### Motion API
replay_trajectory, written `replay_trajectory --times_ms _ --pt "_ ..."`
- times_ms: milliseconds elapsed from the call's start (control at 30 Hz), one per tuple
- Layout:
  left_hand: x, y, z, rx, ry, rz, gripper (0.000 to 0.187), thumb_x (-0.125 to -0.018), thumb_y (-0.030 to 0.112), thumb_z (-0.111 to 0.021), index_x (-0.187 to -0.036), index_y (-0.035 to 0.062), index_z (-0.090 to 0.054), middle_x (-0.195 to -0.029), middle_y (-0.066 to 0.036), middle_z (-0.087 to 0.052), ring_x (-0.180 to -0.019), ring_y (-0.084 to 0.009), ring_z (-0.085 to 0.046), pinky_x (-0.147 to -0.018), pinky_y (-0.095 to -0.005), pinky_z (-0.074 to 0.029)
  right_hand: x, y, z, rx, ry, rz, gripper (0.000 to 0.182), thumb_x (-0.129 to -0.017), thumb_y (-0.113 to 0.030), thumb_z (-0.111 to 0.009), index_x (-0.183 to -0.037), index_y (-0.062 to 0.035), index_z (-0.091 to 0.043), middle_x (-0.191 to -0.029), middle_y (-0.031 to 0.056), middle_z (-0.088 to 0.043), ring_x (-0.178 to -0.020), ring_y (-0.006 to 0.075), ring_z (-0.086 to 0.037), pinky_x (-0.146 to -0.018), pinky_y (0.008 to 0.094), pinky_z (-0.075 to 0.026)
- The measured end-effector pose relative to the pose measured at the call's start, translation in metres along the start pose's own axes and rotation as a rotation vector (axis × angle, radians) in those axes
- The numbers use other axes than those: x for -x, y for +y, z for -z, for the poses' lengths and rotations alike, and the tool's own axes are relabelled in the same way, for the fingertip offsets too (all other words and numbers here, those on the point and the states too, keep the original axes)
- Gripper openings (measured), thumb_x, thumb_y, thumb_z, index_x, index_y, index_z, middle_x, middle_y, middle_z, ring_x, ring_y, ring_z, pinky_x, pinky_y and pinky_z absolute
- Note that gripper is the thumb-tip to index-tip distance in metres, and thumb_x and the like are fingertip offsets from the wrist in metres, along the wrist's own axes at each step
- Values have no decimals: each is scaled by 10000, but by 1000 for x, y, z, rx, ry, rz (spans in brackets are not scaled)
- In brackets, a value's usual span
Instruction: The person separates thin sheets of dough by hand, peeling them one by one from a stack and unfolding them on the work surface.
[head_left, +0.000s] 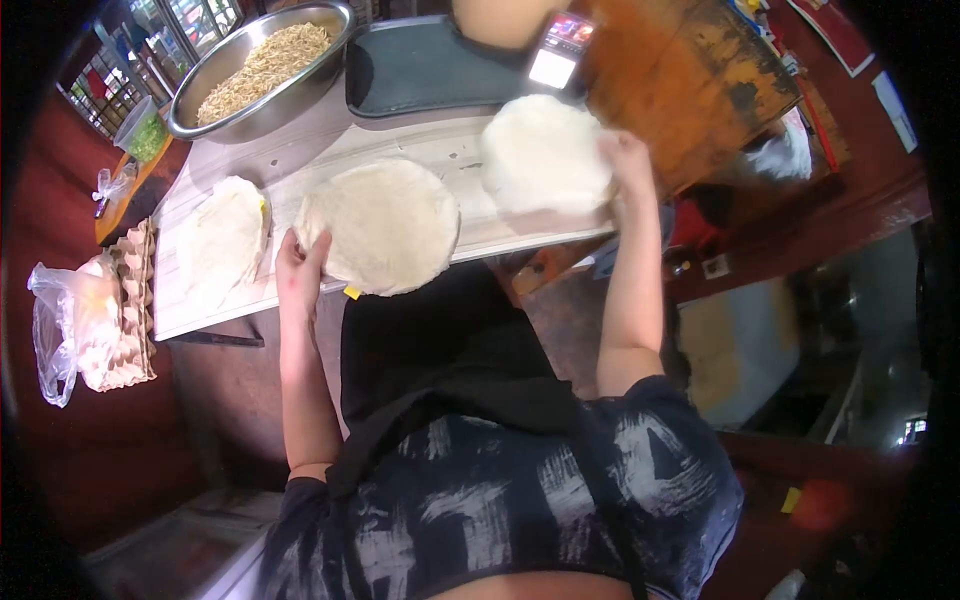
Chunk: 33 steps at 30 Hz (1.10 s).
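My left hand (300, 262) is closed on the left edge of a stack of round dough wrappers (385, 222), its thumb on top. The front of that stack hangs over the table edge, and a small yellow tab (352, 293) pokes out under it. To the right lies a whiter, thicker-looking round dough stack (545, 158). My right hand (627, 160), slightly blurred, has its fingers curled in at this stack's right rim. A third flat pile of dough wrappers (225, 240) lies at the left, with a bit of yellow at its edge.
A large steel bowl (195, 125) of shredded filling (265, 70) stands at the back left, beside a tub of chopped greens (145, 138). Behind the dough are a dark griddle (435, 70) and a lit phone (560, 50). Egg trays (137, 310) and a plastic bag (60, 330) sit far left.
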<state>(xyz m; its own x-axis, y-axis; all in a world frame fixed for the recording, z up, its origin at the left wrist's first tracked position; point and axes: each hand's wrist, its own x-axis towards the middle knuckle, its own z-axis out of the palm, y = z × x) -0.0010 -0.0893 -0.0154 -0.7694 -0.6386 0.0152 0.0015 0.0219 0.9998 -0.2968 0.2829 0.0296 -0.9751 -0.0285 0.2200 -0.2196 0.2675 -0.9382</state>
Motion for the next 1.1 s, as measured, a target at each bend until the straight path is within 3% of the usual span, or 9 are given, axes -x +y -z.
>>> replay_trajectory --times_ms 33,167,433,800,867,900,933,1000,1100 --pt "0 1 -1 4 -1 4 253 -885 137 -654 -1085 13 -562 -790 -4 -634 -589 -52 -554 -476 -205 -396 0 11 4 258 -30 21 309 -788 -121 -701 -1036 56 -644 -874 127 -690 -788 173 -643 -713 302 -500" --pt "3 12 3 -124 -31 67 225 -884 124 -648 -1048 -5 -564 -777 -29 -637 -594 -43 -548 -484 -203 -381 -8 26 5 147 -89 48 340 -759 -144 -722 -1042 31 -651 -881 161 -691 -810 196 -657 -739 319 -503" --pt "3 10 1 -110 -34 85 202 -884 113 -645 -1030 -1 -565 -799 -41 -647 -599 -44 -544 -493 -198 -378 -17 12 -1 417 132 216 316 -768 -193 -706 -1020 -7 -663 -985 230 -671 -946 368 -646 -837 403 -495" --pt "8 12 -2 -103 -10 27 209 -880 116 -652 -1035 -1 -575 -774 -4 -614 -656 -41 -530 -520 -212 -376 -28 -1 -13 574 176 337 303 -791 -188 -690 -1049 -32 -652 -942 237 -671 -907 384 -651 -820 423 -507" --pt "-2 -10 10 -249 9 -10 200 -876 162 -670 -1013 39 -592 -683 54 -538 -552 -18 -436 -472 -191 -295 -22 -6 -20 671 256 356 308 -821 -193 -666 -1084 -36 -639 -985 239 -662 -952 384 -633 -844 435 -491" --pt "6 6 1 -148 11 13 217 -874 164 -674 -1027 34 -593 -667 68 -498 -544 -20 -401 -474 -199 -283 -14 -13 -26 729 331 542 305 -831 -187 -659 -1094 -36 -635 -1022 238 -651 -979 376 -619 -861 438 -481" --pt "10 14 0 -60 -26 33 257 -880 165 -665 -1074 17 -584 -749 31 -578 -577 -26 -484 -492 -175 -325 -5 -20 -28 778 413 732 303 -841 -182 -653 -1105 -35 -630 -1059 237 -639 -1006 369 -606 -878 441 -471" --pt "11 20 1 56 -54 122 321 -894 150 -634 -1151 -19 -542 -909 -42 -647 -663 -64 -604 -556 -170 -452 34 -48 -45 706 338 722 292 -838 -169 -658 -1088 -21 -633 -1111 203 -620 -1061 336 -582 -921 435 -452" --pt "15 25 10 241 -171 214 479 -877 114 -632 -1273 -81 -446 -1037 -144 -640 -822 -175 -659 -696 -270 -566 100 -67 -79 306 -239 458 262 -824 -162 -677 -1045 -28 -633 -1085 147 -631 -1070 317 -580 -924 419 -461"
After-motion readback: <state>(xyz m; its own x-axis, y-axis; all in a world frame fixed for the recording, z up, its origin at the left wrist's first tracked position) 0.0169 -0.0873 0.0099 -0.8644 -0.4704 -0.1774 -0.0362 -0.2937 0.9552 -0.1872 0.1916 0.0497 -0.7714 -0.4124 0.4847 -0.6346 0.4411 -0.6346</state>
